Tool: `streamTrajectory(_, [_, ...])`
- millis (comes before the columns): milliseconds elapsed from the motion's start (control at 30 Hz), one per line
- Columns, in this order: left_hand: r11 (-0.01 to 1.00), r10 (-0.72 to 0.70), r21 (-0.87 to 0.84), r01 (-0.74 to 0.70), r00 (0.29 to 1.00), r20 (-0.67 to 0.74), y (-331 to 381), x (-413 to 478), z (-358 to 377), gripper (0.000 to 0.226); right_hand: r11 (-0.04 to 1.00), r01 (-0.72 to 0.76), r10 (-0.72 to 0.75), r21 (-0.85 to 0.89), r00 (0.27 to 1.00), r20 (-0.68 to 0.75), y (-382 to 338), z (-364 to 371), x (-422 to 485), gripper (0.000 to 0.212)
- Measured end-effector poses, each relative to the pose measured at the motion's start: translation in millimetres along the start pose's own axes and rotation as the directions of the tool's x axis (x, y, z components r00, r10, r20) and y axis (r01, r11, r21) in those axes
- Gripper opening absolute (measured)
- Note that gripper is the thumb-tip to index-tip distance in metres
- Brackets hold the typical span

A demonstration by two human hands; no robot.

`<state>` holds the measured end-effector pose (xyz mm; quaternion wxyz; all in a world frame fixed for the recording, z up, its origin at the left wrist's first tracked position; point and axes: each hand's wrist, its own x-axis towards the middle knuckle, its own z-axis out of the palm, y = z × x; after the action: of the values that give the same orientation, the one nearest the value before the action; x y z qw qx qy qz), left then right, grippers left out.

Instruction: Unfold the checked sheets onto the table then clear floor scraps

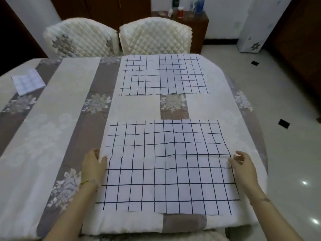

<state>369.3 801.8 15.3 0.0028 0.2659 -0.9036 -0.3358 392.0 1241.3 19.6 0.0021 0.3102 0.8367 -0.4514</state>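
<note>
resting: both hands lie at the side edges of the near checked sheet [166, 167], on the counter [52, 129].
left hand [93, 164]: flat beside the sheet's left edge, fingers loosely spread, thumb tip touching the paper; grip wide, holding nothing. a thin bracelet [85, 181] circles the wrist.
right hand [243, 165]: at the sheet's right edge near the fold line, fingers relaxed and apart, fingertips just at the paper; grip wide, holding nothing.
near checked sheet: spread out on the front of the counter, white with dark grid lines, a crease running across its middle; the upper half lies slightly raised along that crease.
far checked sheet [164, 75]: opened flat at the back of the counter, well apart from the near one, in front of the right chair.
folded checked sheet [27, 81]: small, folded, far left on the counter.
counter cover: a quilted cloth with cream and grey-brown bands and pale flower prints.
chairs: 2 quilted cream chair backs [154, 37] behind the counter.
floor [286, 101]: glossy pale tiles to the right, with 2 small dark pieces, one [283, 123] near the counter's edge, another [254, 63] farther back.
</note>
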Motion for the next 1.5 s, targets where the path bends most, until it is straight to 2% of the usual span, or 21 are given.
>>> streamTrajectory(67, [0.955,0.192,0.236,-0.179,0.981,-0.03,-0.6,-5.5,2.0,0.037,0.968,0.095,-0.109,-0.232,0.993,-0.046,3.4,0.0,-21.5,0.041])
streamTrajectory(100, [0.922,0.287,0.266,-0.281,0.958,0.018,1.2,-7.5,3.6,0.035,0.938,0.165,-0.183,-0.306,0.983,-0.031,4.2,2.5,-33.5,0.04])
streamTrajectory(167, [0.822,0.473,0.278,-0.496,0.868,0.15,8.7,-9.7,9.4,0.032,0.857,0.345,-0.333,-0.382,0.938,0.099,4.0,10.9,-57.8,0.038])
streamTrajectory(233, [0.716,0.55,0.314,-0.623,0.781,0.296,13.1,-4.8,21.5,0.036,0.744,0.505,-0.408,-0.438,0.862,0.301,4.1,21.9,-73.7,0.039])
streamTrajectory(300, [0.662,0.512,0.332,-0.672,0.729,0.454,18.3,3.7,32.5,0.05,0.659,0.583,-0.389,-0.475,0.804,0.449,6.6,29.0,-79.9,0.047])
streamTrajectory(367, [0.626,0.483,0.347,-0.699,0.696,0.531,22.8,8.8,39.4,0.064,0.627,0.581,-0.317,-0.518,0.798,0.512,10.4,30.5,-83.1,0.058])
streamTrajectory(433, [0.627,0.448,0.369,-0.685,0.706,0.549,22.9,10.8,39.9,0.069,0.581,0.588,-0.266,-0.563,0.79,0.552,17.9,29.7,-84.7,0.083])
streamTrajectory(467, [0.632,0.438,0.374,-0.679,0.71,0.551,22.2,11.0,39.0,0.07,0.546,0.6,-0.25,-0.585,0.783,0.57,21.6,28.8,-85.3,0.089])
streamTrajectory(633, [0.598,0.404,0.422,-0.682,0.71,0.577,15.9,21.1,35.4,0.059,0.481,0.625,-0.247,-0.615,0.77,0.589,31.9,22.1,-82.2,0.101])
streamTrajectory(700, [0.589,0.36,0.449,-0.671,0.716,0.598,16.6,23.4,34.6,0.061,0.467,0.632,-0.252,-0.618,0.766,0.592,36.1,18.8,-81.5,0.098])
streamTrajectory(833, [0.58,0.324,0.455,-0.676,0.704,0.632,19.6,17.6,30.4,0.066,0.503,0.615,-0.234,-0.607,0.773,0.589,35.2,15.9,-85.7,0.078])
streamTrajectory(900, [0.63,0.338,0.421,-0.652,0.719,0.607,20.5,13.3,26.5,0.065,0.551,0.591,-0.211,-0.589,0.781,0.588,28.2,13.8,-87.5,0.061])
streamTrajectory(967, [0.693,0.388,0.362,-0.624,0.745,0.543,21.7,3.9,17.9,0.061,0.647,0.542,-0.21,-0.536,0.803,0.557,17.2,10.6,-90.3,0.052])
streamTrajectory(1067, [0.803,0.398,0.246,-0.543,0.796,0.457,17.0,-20.4,-2.0,0.048,0.802,0.394,-0.165,-0.45,0.869,0.466,1.4,2.0,-103.7,0.038])
streamTrajectory(1133, [0.875,0.347,0.154,-0.458,0.817,0.46,5.6,-38.7,-17.2,0.034,0.854,0.332,-0.135,-0.4,0.884,0.447,-4.0,-0.9,-116.3,0.028])
streamTrajectory(1233, [0.936,0.318,0.017,-0.352,0.865,0.388,-17.1,-64.7,-39.6,0.012,0.91,0.304,-0.169,-0.282,0.893,0.418,-10.2,3.8,-139.1,0.015])
streamTrajectory(1333, [0.963,0.262,-0.136,-0.232,0.926,0.272,-32.7,-93.8,-62.0,0.016,0.948,0.281,-0.187,-0.151,0.874,0.449,-23.6,19.5,-161.6,0.018])
streamTrajectory(1433, [0.941,0.158,-0.319,-0.113,0.98,0.118,-51.5,-131.8,-86.8,0.016,0.946,0.319,-0.243,-0.057,0.814,0.527,-42.0,41.0,-183.7,0.02])
streamTrajectory(1500, [0.921,0.107,-0.379,-0.095,0.994,0.012,-74.0,-164.1,-104.9,0.015,0.935,0.353,-0.287,-0.001,0.761,0.582,-54.9,56.2,-199.9,0.02])
